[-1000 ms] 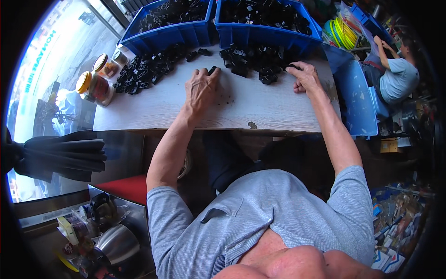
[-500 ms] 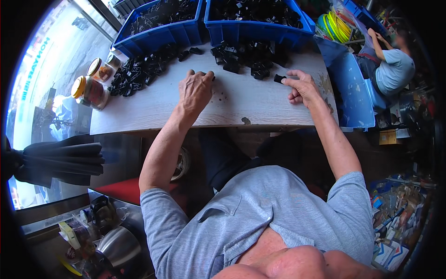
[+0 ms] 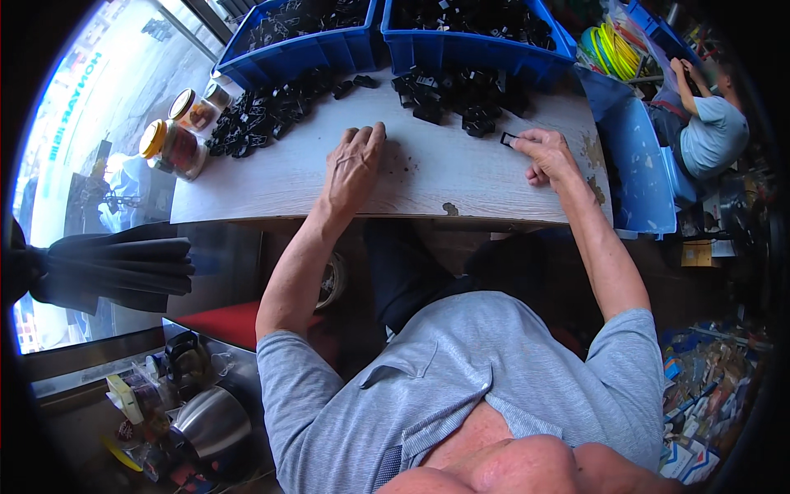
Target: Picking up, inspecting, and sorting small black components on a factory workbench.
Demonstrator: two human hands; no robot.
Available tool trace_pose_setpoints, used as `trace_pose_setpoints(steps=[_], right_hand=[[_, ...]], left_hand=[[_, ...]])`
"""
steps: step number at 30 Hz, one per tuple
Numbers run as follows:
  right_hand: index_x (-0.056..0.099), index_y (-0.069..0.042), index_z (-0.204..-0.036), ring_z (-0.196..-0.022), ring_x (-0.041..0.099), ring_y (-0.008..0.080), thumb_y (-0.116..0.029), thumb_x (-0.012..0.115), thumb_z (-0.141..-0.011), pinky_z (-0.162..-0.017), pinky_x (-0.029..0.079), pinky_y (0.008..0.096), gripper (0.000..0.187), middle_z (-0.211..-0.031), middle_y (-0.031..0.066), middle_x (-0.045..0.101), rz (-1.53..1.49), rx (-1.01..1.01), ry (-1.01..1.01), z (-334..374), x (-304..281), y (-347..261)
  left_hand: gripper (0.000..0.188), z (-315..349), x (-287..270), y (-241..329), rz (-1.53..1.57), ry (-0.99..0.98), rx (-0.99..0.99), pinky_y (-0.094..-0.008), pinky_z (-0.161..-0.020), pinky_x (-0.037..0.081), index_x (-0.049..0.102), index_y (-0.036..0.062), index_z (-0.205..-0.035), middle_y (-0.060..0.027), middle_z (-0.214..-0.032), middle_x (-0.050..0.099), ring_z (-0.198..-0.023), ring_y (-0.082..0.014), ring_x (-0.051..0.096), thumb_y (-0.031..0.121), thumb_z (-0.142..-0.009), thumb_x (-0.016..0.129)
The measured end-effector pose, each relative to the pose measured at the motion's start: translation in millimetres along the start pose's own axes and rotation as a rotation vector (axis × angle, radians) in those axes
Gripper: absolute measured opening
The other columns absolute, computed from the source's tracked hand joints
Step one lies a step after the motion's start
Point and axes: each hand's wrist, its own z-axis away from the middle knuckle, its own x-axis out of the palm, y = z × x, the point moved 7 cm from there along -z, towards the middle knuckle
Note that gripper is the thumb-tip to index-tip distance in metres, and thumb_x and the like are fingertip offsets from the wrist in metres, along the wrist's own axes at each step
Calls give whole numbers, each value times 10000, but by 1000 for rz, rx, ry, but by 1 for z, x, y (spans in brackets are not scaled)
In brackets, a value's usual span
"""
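1. The right hand [image 3: 550, 156] pinches a small black rectangular part [image 3: 508, 139] between fingertips and thumb, just above the counter [image 3: 271, 177], right of the nearer black pile. The grip is narrow and takes the part only by one end, so a slight twist could flick it loose, and it could skid toward the worn right edge of the counter and drop off.

2. The left hand [image 3: 354, 160] lies flat, palm down, fingers spread and holding nothing. Its fingertips point at the left pile of black parts [image 3: 276, 107]. A careless sweep forward could push that pile toward the glass jars [image 3: 173, 146] at the left end, which stand close to the counter's edge.

3. The right pile of black parts [image 3: 457, 95] sits against the wall of a blue bin [image 3: 477, 53]. All the pieces look alike and overlap, so picking one out risks dragging others along or tangling them.

4. A second blue bin [image 3: 296, 49] stands beside the first, also holding black parts. I cannot tell whether the two hold the same kind, so a part could be dropped in the wrong one.

5. Another person [image 3: 709, 123] works at the far right, well apart from both hands; interference looks unlikely.
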Motion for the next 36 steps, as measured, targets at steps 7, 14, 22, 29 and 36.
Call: trace_pose_setpoints(steps=[7,14,22,29,36], right_hand=[[622,-49,-1272,-452,573,104,-242,783,-874,-399,490,271,470,-557,-1,531,3,-3,-41,7,2,0],[617,-51,-1211,-455,543,84,-122,773,-847,-393,462,258,402,-614,-2,562,84,-92,-59,8,9,-5],[672,-65,-1137,-495,561,99,-106,742,-851,-434,482,262,298,-681,13,615,184,-153,-175,15,23,-2],[685,-70,-1142,-482,557,89,-64,680,-848,-418,470,253,294,-654,6,611,133,-178,-142,18,23,-3],[685,-72,-1169,-468,556,89,-43,667,-843,-400,446,243,327,-617,3,589,121,-188,-150,17,22,-5]], left_hand=[[378,8,-2,0,221,73,-113,-459,-783,531,581,37,-1215,-173,-973,686,-910,-366,654,9,-851,678],[351,-5,16,53,578,227,-70,-408,-764,556,662,25,-1189,-179,-969,708,-870,-364,690,-40,-844,681],[322,-44,34,118,500,122,81,-393,-877,552,700,44,-1185,-140,-1103,730,-1006,-322,682,18,-864,686],[337,-55,52,130,429,-35,225,-381,-896,562,708,60,-1197,-138,-1168,723,-1034,-316,684,44,-861,682],[361,-55,53,126,529,65,228,-403,-895,559,708,62,-1198,-126,-1145,723,-1046,-313,687,63,-840,664]])
